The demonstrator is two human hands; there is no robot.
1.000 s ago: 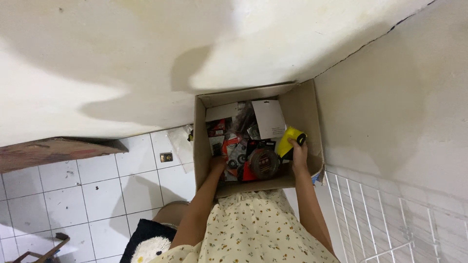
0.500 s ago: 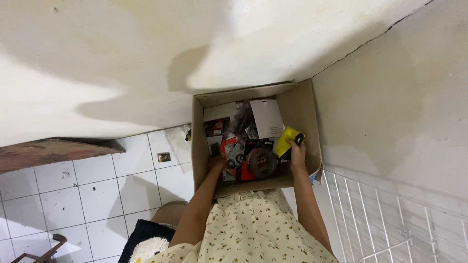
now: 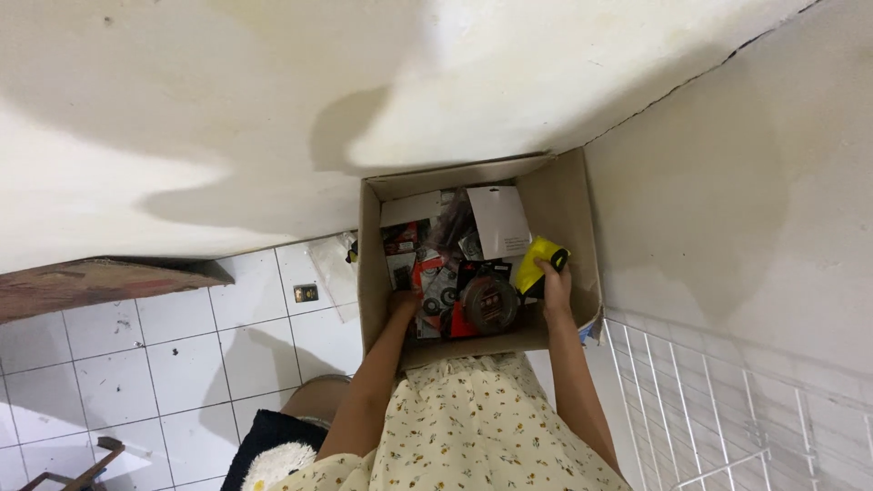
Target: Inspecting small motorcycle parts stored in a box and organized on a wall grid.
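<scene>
An open cardboard box stands in the corner of two white walls, filled with several packaged items in red, black and white. My right hand reaches into its right side and grips a yellow and black object. At the box's left side my left hand rests among the packages, next to a round dark disc in red packaging; whether it grips anything is unclear. A white card package lies at the far side of the box.
White tiled floor lies to the left, with a clear plastic bag beside the box. A white wire rack stands at the right. A dark wooden plank sits at far left; a black and white plush item is near my knee.
My right hand with the yellow object has barely shifted inside the box. The view has moved slightly; the left hand stays at the box's left side.
</scene>
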